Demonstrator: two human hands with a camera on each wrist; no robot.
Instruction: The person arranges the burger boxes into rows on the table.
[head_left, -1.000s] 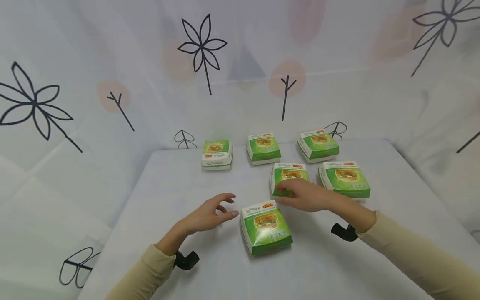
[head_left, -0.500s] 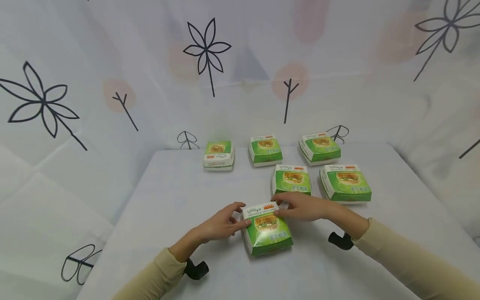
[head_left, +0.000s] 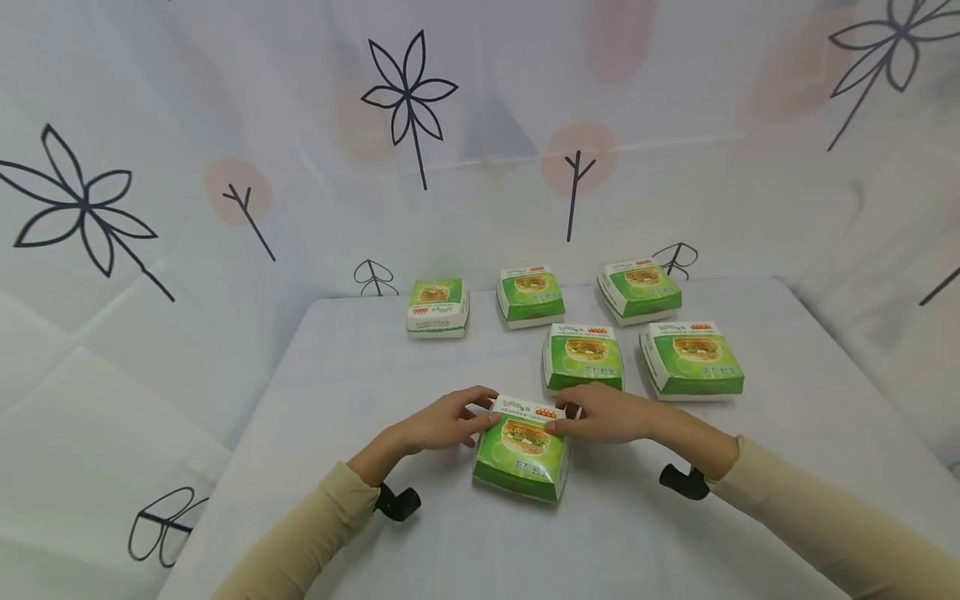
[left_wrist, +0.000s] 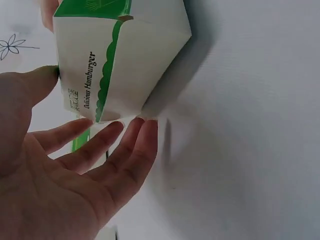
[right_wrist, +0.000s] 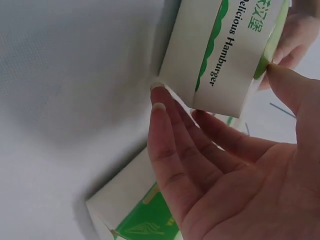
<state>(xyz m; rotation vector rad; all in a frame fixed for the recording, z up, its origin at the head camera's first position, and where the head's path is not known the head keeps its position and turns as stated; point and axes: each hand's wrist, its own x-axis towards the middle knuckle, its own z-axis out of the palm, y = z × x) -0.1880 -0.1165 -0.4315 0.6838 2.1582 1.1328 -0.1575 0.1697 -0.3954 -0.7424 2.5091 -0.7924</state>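
Note:
A green-and-white hamburger box [head_left: 521, 450], printed with a burger picture, sits at the front middle of the white table. My left hand [head_left: 442, 423] grips its far left corner, thumb on the lid and fingers at the back side. At the far right corner my right hand [head_left: 607, 414] holds it the same way. In the left wrist view, the box's white side [left_wrist: 107, 70] reads "Delicious Hamburger", with my left hand [left_wrist: 75, 160] at its corner. The right wrist view has my right hand [right_wrist: 225, 165] against the box's lettered side [right_wrist: 225, 55].
Just behind my right hand is another hamburger box [head_left: 585, 354], with one more box [head_left: 693, 358] to its right. Along the back stand a left box [head_left: 437, 308], a middle box [head_left: 530, 296] and a right box [head_left: 640, 290]. A patterned white curtain [head_left: 480, 208] hangs behind the table.
Both hands have come in from beside the front box and taken hold of its far corners. The box has turned clockwise, its near end swinging left. The other boxes stay put.

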